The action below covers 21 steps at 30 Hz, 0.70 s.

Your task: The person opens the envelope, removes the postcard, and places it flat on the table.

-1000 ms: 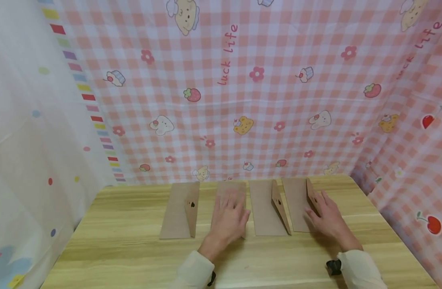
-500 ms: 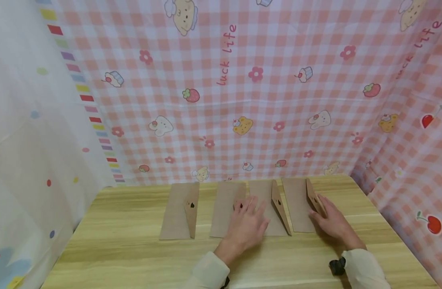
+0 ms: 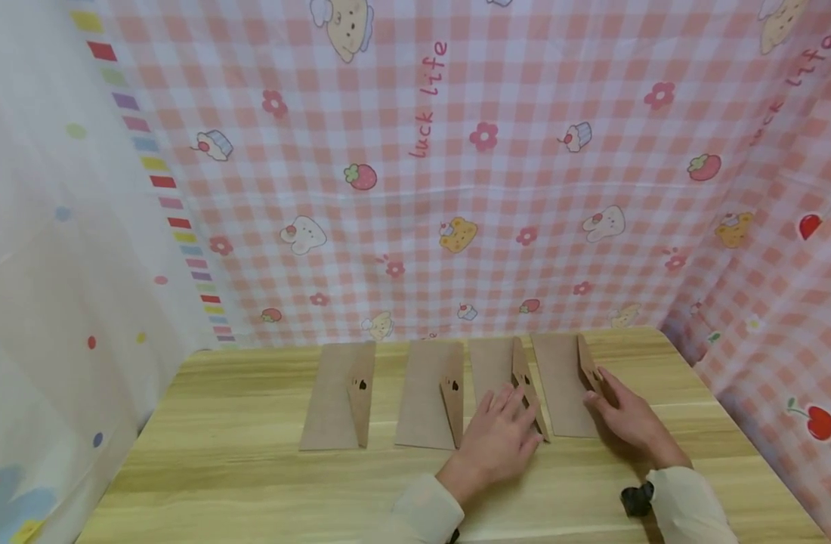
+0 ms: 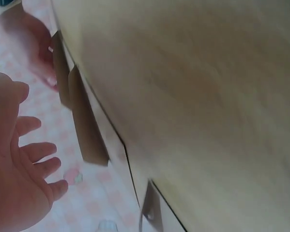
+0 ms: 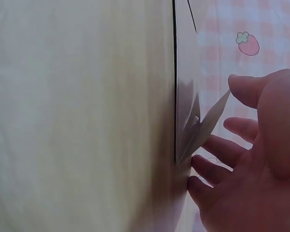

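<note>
Several brown paper envelopes lie in a row on the wooden table, flaps standing up along their right sides. My left hand (image 3: 495,442) is over the lower part of the third envelope (image 3: 489,366) from the left, fingers spread toward its flap; the left wrist view shows these fingers apart and holding nothing. At the rightmost envelope (image 3: 557,381), my right hand (image 3: 629,417) touches the raised flap (image 5: 211,121). There the thumb tip meets the flap's edge, while the other fingers lie loosely behind it. Small dark cut-outs mark the flaps.
The leftmost envelope (image 3: 327,397) and the second envelope (image 3: 418,397) lie to the left of my hands. A pink checked cloth (image 3: 415,189) hangs right behind the table (image 3: 252,468). More cloth hangs at both sides.
My left hand has moved right, from over the second envelope to the third, leaving the second flap raised. My right hand has shifted slightly right at the rightmost flap.
</note>
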Motion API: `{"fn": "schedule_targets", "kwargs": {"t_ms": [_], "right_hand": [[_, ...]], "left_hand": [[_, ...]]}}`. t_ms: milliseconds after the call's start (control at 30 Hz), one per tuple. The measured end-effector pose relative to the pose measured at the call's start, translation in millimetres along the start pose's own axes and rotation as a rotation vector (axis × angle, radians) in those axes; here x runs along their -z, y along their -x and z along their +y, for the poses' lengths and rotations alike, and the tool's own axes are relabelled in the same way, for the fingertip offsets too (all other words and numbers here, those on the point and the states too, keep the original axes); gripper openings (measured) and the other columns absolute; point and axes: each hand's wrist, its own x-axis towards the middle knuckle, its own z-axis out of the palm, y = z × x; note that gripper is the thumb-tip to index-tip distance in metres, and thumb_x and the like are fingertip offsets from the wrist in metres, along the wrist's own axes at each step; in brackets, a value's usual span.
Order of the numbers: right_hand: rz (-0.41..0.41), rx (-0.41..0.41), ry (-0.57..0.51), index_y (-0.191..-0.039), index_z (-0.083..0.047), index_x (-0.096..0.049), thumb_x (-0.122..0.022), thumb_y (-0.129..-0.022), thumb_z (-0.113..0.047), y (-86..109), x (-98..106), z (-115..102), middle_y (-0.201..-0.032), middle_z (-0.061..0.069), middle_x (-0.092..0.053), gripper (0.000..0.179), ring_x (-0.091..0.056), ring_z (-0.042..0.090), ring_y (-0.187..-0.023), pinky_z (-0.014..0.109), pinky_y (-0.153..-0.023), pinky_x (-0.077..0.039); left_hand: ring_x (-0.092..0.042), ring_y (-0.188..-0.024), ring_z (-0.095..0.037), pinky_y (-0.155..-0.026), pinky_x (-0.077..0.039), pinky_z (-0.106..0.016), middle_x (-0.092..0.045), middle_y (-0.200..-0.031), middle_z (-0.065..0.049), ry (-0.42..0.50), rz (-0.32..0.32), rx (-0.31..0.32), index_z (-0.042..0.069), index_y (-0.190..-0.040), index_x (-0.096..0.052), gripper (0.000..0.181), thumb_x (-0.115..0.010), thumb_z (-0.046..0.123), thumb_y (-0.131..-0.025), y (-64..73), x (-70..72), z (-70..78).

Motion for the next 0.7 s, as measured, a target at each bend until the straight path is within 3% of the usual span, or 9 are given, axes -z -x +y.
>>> {"fn": "schedule_targets", "kwargs": {"t_ms": [300, 700], "right_hand": [[-0.002, -0.030, -0.039, -0.153, 0.004, -0.024, -0.040, -0.107, -0.039, 1.2, 0.4, -0.1, -0.150, 0.035, -0.031, 0.066, -0.028, 0.059, -0.136, 0.070, -0.105, -0.027], [0.001, -0.018, -0.089, -0.153, 0.005, -0.027, -0.043, -0.107, -0.033, -0.3, -2.4, 3.9, -0.151, 0.033, -0.032, 0.061, -0.026, 0.056, -0.139, 0.069, -0.107, -0.024]], "left_hand": [[-0.023, -0.150, -0.017, -0.122, -0.019, -0.035, -0.030, -0.162, -0.001, -0.076, -0.069, -0.105, 0.031, -0.156, -0.032, 0.053, -0.033, 0.049, -0.106, -10.7, -7.4, 23.6], [-0.018, -0.151, -0.012, -0.121, -0.016, -0.028, -0.023, -0.164, 0.005, -0.156, -0.158, -0.156, 0.031, -0.157, -0.027, 0.056, -0.026, 0.053, -0.105, -22.2, -12.8, 43.9]]}}
